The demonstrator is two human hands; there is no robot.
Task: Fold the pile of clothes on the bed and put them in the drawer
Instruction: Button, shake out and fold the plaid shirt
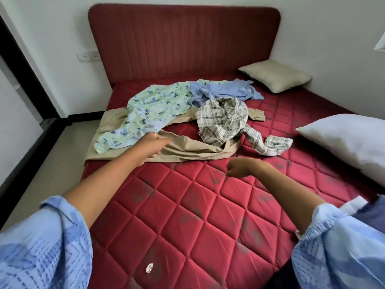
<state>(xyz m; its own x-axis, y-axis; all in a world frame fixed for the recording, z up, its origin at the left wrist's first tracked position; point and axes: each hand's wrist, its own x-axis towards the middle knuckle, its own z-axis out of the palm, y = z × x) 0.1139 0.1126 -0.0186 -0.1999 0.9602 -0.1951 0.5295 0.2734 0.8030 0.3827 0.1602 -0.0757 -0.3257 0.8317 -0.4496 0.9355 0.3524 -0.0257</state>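
Observation:
A loose pile of clothes lies in the middle of the red quilted mattress. It holds a green floral garment, a light blue garment, a crumpled checked shirt and beige trousers spread underneath. My left hand reaches to the near edge of the pile and grips the beige trousers where they meet the floral garment. My right hand hovers over bare mattress in front of the pile, fingers curled, holding nothing. No drawer is in view.
A beige pillow lies at the back right by the red headboard. A white pillow lies along the right edge. A small white scrap sits on the near mattress. Floor runs along the bed's left side.

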